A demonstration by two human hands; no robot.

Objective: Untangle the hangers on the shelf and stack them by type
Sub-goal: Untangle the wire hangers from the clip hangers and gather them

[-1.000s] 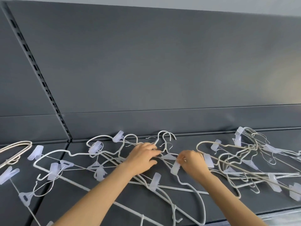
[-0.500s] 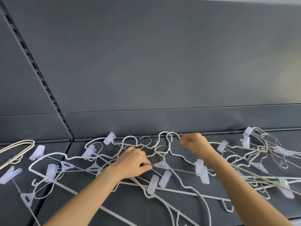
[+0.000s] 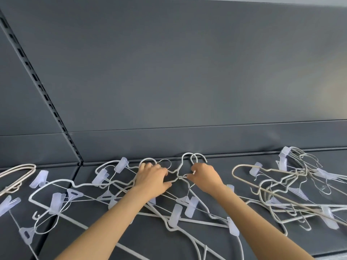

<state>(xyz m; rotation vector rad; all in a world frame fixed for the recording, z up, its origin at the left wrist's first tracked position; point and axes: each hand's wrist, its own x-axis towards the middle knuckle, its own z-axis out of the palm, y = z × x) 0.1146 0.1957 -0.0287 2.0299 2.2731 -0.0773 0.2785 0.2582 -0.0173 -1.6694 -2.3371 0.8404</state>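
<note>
A tangle of white wire hangers (image 3: 116, 186) with clear plastic clips lies across the dark grey shelf (image 3: 216, 239). My left hand (image 3: 153, 177) lies on the wires left of centre, fingers curled over them near a hook. My right hand (image 3: 203, 175) pinches the neck of a white hanger (image 3: 185, 162) just below its two hooks at the back of the shelf. A second heap of beige and white hangers (image 3: 293, 192) sits to the right, apart from both hands.
The shelf's grey back panel (image 3: 187, 72) rises right behind the hooks. A slotted upright (image 3: 43, 91) runs down at the left. Beige hangers (image 3: 16, 175) lie at the far left. Loose clip hangers (image 3: 56, 201) cover the shelf's left front.
My right hand came down from the hooks to the hanger's neck at centre. My left hand shifted up and back onto the wires. The clips near the front slid slightly.
</note>
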